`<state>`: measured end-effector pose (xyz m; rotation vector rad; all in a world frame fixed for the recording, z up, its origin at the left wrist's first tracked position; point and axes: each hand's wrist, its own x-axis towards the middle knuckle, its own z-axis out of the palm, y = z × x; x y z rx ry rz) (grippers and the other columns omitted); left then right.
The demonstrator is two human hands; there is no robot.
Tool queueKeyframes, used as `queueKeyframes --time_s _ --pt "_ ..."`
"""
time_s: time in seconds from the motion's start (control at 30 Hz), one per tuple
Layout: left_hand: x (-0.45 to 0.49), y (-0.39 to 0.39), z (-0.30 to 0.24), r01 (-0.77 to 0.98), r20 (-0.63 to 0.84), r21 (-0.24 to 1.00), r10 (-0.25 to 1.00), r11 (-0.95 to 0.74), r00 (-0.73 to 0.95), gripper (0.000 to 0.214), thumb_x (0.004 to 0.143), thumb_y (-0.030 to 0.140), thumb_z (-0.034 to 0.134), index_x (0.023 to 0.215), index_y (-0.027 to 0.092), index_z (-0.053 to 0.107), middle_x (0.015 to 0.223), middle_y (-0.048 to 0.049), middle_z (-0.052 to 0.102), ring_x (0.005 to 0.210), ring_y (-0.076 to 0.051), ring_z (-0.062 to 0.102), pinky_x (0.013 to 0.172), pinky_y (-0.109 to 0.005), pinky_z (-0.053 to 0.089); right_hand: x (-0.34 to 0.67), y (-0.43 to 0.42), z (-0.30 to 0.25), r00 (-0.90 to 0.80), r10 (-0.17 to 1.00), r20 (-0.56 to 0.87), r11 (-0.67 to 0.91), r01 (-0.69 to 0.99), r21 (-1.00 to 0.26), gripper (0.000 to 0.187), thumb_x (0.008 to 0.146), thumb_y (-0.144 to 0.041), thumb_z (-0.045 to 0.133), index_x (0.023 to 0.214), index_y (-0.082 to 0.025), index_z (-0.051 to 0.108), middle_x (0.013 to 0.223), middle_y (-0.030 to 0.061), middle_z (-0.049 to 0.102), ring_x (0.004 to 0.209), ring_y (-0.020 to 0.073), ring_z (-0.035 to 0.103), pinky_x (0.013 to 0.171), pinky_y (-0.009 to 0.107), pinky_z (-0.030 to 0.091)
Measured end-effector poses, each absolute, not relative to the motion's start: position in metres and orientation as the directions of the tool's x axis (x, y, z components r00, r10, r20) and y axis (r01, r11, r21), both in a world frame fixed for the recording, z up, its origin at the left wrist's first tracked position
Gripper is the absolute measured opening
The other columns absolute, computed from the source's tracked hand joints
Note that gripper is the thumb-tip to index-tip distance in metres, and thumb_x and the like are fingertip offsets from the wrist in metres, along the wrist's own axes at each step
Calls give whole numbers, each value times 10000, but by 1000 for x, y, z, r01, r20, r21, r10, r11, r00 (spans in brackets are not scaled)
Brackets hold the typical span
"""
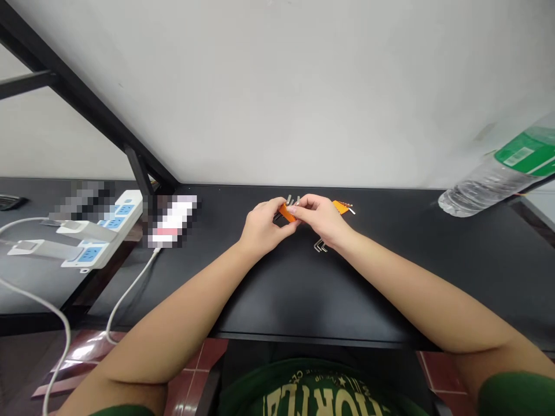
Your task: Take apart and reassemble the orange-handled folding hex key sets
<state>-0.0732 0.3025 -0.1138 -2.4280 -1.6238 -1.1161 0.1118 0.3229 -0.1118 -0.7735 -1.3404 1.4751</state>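
Observation:
An orange hex key holder (287,213) is gripped between the thumb and fingers of my left hand (265,224), just above the black table. My right hand (319,216) meets it from the right, thumb and index finger pinched together at the holder's edge; whatever lies between those fingertips is hidden. Grey metal key ends show just behind the fingertips. Several loose L-shaped hex keys (320,245) lie on the table below my right hand. Beyond that hand lies a second orange piece (340,207) with metal pieces beside it, partly covered by the hand.
A white power strip (130,203) with plugged-in chargers stands at the left. Near it a blurred phone (176,222) lies on the table (277,294), its white cable (134,284) hanging over the front edge. A large water bottle (485,179) stands at the right, by the wall.

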Motion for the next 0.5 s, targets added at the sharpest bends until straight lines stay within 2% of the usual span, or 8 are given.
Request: queueKeyframes --time_s 0.1,0.23,0.33,0.5 --pt "-74 302 -114 803 568 377 800 -462 193 433 768 356 820 1149 240 649 1030 -16 778 920 -206 746 857 -323 588 115 326 -109 -423 904 66 -70 -300 -951 426 806 -594 782 788 -181 682 783 10 681 695 120 614 655 257 484" --pt "-74 302 -116 800 585 354 782 -485 215 447 779 396 828 1164 246 657 1061 -26 778 960 -218 749 906 -340 592 115 329 -113 -457 889 30 -115 -286 -951 404 742 -523 860 759 -182 645 689 -24 634 618 97 569 601 236 448" --pt "-75 303 -117 801 587 356 782 -482 210 467 773 436 836 1163 246 662 1058 -31 780 971 -228 752 926 -353 594 113 333 -118 -483 876 -11 -142 -236 -961 395 748 -515 851 778 -188 631 676 -30 627 608 97 564 602 235 454" --pt "-77 305 -117 783 574 393 794 -483 201 480 771 430 828 1175 236 654 1056 -27 780 952 -222 754 899 -345 601 123 330 -99 -378 921 93 91 -22 -996 314 862 -466 744 758 -192 632 663 -21 621 602 102 548 588 241 439"
